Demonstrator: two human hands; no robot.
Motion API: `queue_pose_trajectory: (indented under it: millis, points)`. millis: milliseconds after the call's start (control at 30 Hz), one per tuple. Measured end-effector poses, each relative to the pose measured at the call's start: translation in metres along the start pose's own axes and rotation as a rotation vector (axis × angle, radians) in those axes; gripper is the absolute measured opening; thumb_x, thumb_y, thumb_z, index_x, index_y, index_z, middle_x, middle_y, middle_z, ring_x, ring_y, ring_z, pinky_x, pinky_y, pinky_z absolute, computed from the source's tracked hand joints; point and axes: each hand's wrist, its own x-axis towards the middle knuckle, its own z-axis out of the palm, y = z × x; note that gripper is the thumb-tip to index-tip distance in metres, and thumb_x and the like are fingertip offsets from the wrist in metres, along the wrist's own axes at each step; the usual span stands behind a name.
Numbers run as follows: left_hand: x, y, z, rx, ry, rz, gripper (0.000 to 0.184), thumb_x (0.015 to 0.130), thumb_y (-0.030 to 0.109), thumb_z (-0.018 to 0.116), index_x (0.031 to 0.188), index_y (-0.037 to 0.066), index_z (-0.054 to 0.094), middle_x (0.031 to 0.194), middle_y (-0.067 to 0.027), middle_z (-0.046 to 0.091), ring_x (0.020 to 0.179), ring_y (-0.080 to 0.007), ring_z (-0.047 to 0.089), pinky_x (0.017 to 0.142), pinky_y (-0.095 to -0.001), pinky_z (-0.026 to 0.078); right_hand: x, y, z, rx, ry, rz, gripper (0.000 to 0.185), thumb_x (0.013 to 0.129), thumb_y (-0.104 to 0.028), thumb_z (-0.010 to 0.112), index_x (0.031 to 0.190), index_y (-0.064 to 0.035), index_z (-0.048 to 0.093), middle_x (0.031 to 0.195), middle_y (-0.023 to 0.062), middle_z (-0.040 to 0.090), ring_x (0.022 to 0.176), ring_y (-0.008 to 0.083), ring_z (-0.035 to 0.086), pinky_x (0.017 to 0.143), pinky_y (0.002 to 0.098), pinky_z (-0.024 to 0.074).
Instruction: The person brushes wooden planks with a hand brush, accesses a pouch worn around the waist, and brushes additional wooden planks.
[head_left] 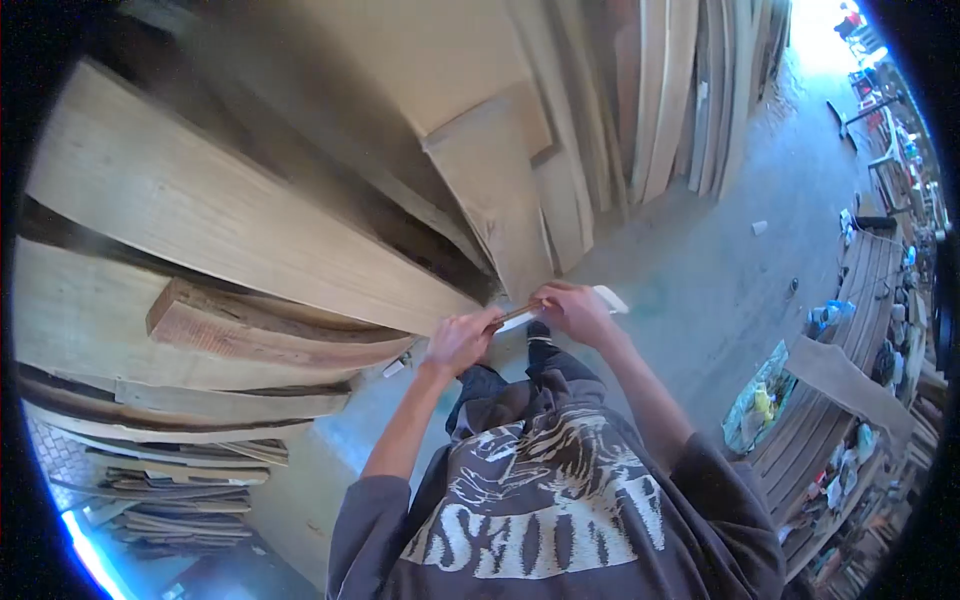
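A thin brown strip, wood-like in colour [519,313], spans the gap between my two hands in front of my body. My left hand [462,342] has its fingers closed on the strip's left end. At the other end, my right hand [574,310] pinches it. A pale white piece [611,299] shows beyond my right hand and below the strip; I cannot make out what it is or whether it is held. Close to my left hand, a long pale board [250,225] ends in the leaning stack.
Large boards [665,100] lean upright ahead and to the left. A reddish thick plank [260,335] lies among them. On the right, slatted timber [815,420] carries plastic bags [762,400] and clutter. A small white object [759,228] lies on the concrete floor [690,300].
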Motion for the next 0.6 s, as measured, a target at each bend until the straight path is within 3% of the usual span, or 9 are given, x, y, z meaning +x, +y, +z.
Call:
queue_pose_trajectory:
  millis: [200,333,367,400,433,467,500,567,600]
  points:
    - [0.085,0.016,0.034,-0.058,-0.037,0.062,0.021,0.1,0.032,0.062,0.112,0.015,0.066,0.092,-0.0174,0.074,0.082,-0.0415,0.071,0.07,-0.0515,0.056,0.003,0.043,-0.03,-0.024,0.251,0.11,0.02,0.096,-0.021,0.068,0.114,-0.0117,0.068,0.106,0.0133,0.069,0.093,0.0413,0.068,0.078,0.0478,0.0548]
    - [0.127,-0.033,0.109,-0.097,-0.031,0.02,0.028,0.099,0.032,0.062,0.121,0.015,0.067,0.097,-0.0219,0.073,0.091,-0.0453,0.069,0.077,-0.0555,0.055,0.012,0.096,-0.002,-0.091,0.332,0.256,0.027,0.094,-0.022,0.07,0.12,-0.0155,0.067,0.125,0.0153,0.062,0.094,0.0419,0.07,0.079,0.0508,0.0575]
    - [0.132,-0.018,0.096,-0.048,-0.063,-0.033,0.032,0.099,0.032,0.061,0.126,0.016,0.066,0.102,-0.0244,0.072,0.097,-0.0471,0.068,0.082,-0.0572,0.054,0.023,0.153,0.037,-0.097,0.46,0.135,0.035,0.093,-0.021,0.07,0.127,-0.0182,0.064,0.131,0.0183,0.059,0.094,0.0428,0.07,0.077,0.0534,0.0586]
    - [0.141,-0.014,0.102,-0.058,-0.06,-0.079,0.033,0.1,0.034,0.06,0.126,0.016,0.066,0.104,-0.0246,0.072,0.099,-0.0472,0.068,0.085,-0.057,0.054,0.029,0.144,0.036,-0.099,0.509,0.257,0.035,0.095,-0.013,0.064,0.129,-0.0207,0.063,0.132,0.0168,0.058,0.096,0.0431,0.07,0.082,0.0514,0.0574]
    - [0.154,-0.016,0.108,-0.066,-0.052,-0.121,0.033,0.1,0.036,0.059,0.125,0.015,0.067,0.106,-0.0248,0.072,0.102,-0.0472,0.067,0.087,-0.0567,0.054,0.036,0.125,0.027,-0.108,0.586,0.309,0.03,0.095,-0.015,0.065,0.124,-0.0207,0.064,0.131,0.0197,0.059,0.095,0.0438,0.07,0.08,0.0543,0.0576]
    - [0.164,-0.022,0.107,-0.021,-0.067,-0.117,0.034,0.101,0.037,0.057,0.123,0.014,0.067,0.107,-0.0251,0.072,0.104,-0.0471,0.067,0.09,-0.0569,0.053,0.046,0.126,0.028,-0.107,0.498,0.421,0.031,0.093,-0.017,0.065,0.124,-0.0196,0.061,0.129,0.0224,0.058,0.097,0.0447,0.069,0.078,0.0561,0.0573]
    - [0.171,-0.027,0.106,0.021,-0.083,-0.119,0.035,0.102,0.039,0.055,0.122,0.012,0.068,0.108,-0.0255,0.072,0.106,-0.0471,0.067,0.093,-0.0571,0.053,0.054,0.122,0.026,-0.123,0.571,0.323,0.037,0.091,-0.018,0.065,0.127,-0.0202,0.059,0.128,0.0222,0.058,0.091,0.0462,0.07,0.076,0.0566,0.0575]
    - [0.184,-0.032,0.098,0.061,-0.051,-0.124,0.035,0.103,0.037,0.055,0.116,0.007,0.068,0.111,-0.0272,0.071,0.108,-0.0468,0.066,0.107,-0.0574,0.043,0.07,0.131,0.037,-0.204,0.537,0.266,0.061,0.093,-0.022,0.062,0.15,-0.0338,0.045,0.118,0.023,0.069,0.086,0.0432,0.072,0.074,0.0547,0.0596]
    - [0.195,-0.042,0.097,0.128,-0.162,-0.16,0.037,0.1,0.03,0.059,0.13,0.007,0.063,0.128,-0.0276,0.065,0.12,-0.0455,0.061,0.113,-0.0564,0.038,0.078,0.122,0.032,-0.226,0.255,0.449,0.067,0.094,-0.025,0.062,0.155,-0.0385,0.039,0.127,0.0212,0.065,0.091,0.0415,0.073,0.075,0.0561,0.0589]
